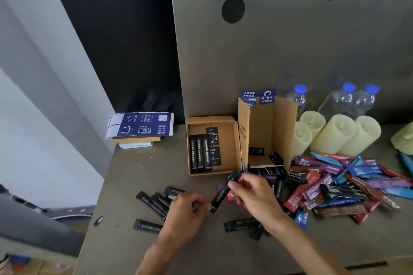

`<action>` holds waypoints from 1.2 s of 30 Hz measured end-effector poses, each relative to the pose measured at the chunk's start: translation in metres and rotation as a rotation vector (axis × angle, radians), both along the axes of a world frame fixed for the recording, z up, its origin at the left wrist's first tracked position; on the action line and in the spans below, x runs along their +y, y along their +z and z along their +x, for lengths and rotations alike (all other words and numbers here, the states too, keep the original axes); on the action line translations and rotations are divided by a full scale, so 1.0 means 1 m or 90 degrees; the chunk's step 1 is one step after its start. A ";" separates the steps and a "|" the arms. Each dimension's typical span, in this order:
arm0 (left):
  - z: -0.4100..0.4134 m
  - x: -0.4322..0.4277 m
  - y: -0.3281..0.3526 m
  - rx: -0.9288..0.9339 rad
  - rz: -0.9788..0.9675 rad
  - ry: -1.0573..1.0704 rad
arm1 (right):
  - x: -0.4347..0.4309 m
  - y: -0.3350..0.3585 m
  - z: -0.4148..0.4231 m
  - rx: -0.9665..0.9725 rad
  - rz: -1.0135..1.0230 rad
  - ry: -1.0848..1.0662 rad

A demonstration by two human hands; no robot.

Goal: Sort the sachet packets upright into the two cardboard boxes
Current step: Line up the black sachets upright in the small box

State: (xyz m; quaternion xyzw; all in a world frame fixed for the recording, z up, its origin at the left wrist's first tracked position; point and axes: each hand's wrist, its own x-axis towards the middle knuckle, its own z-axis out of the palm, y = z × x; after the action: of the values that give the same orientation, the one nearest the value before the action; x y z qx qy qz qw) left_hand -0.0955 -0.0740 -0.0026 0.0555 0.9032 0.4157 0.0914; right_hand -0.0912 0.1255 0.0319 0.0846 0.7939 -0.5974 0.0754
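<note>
A: Black narrow sachet packet (221, 195), where is it now?

B: It is tilted between both hands, above the grey table (125, 185). The left hand (187, 210) pinches its lower end with curled fingertips. The right hand (252, 196) grasps its upper part between thumb and fingers.

A: And the boxes?

B: Just beyond the right fingers stands the low open brown cardboard box (210, 119), with three black sachets (200, 154) side by side inside. The tall brown cardboard box (282, 123) touches it on the right.

A: What lies around the fingers?

B: Under and left of the left fingers are loose black sachets (156, 204). Right of the right hand is a heap of purple, blue, red and brown sachets (324, 187).
</note>
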 end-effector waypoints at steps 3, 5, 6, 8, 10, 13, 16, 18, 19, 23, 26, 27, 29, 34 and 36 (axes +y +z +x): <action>-0.008 0.008 0.011 0.045 0.031 -0.015 | -0.002 0.007 -0.010 0.040 0.075 0.044; -0.016 0.015 0.019 0.030 0.022 -0.017 | -0.003 0.012 -0.016 0.046 0.064 0.045; -0.021 0.017 0.022 0.024 0.022 -0.003 | -0.001 0.013 -0.018 0.052 0.053 0.032; -0.035 0.020 0.025 0.021 0.047 0.046 | 0.005 0.013 -0.021 0.085 0.075 -0.022; -0.054 0.024 0.029 0.021 0.059 0.083 | 0.017 0.009 -0.022 0.120 0.143 -0.081; -0.085 0.041 0.028 0.009 0.033 0.079 | 0.031 0.005 -0.022 0.107 0.185 -0.128; -0.106 0.065 0.022 -0.015 0.006 0.053 | 0.038 -0.002 -0.025 0.072 0.227 -0.121; -0.115 0.078 0.016 -0.025 -0.019 0.042 | 0.039 -0.006 -0.029 0.057 0.250 -0.109; -0.119 0.083 0.013 -0.028 -0.033 0.046 | 0.039 -0.008 -0.030 0.053 0.253 -0.106; -0.128 0.098 0.009 -0.052 -0.059 0.069 | 0.037 -0.012 -0.034 0.044 0.265 -0.087; -0.131 0.104 0.003 -0.063 -0.068 0.068 | 0.036 -0.015 -0.035 0.041 0.258 -0.087; -0.132 0.105 0.002 -0.063 -0.073 0.068 | 0.037 -0.015 -0.036 0.043 0.260 -0.086; -0.134 0.107 0.000 -0.060 -0.081 0.075 | 0.038 -0.016 -0.037 0.045 0.257 -0.085; -0.136 0.111 -0.003 -0.043 -0.103 0.101 | 0.042 -0.019 -0.039 0.041 0.247 -0.076; -0.134 0.114 -0.004 -0.033 -0.124 0.103 | 0.042 -0.020 -0.040 0.035 0.243 -0.069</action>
State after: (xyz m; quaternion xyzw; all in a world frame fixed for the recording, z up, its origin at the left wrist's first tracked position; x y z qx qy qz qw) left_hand -0.2300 0.0400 -0.0063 -0.0375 0.9381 0.3337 0.0854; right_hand -0.1308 0.1680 0.0115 0.1231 0.8889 -0.4411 0.0040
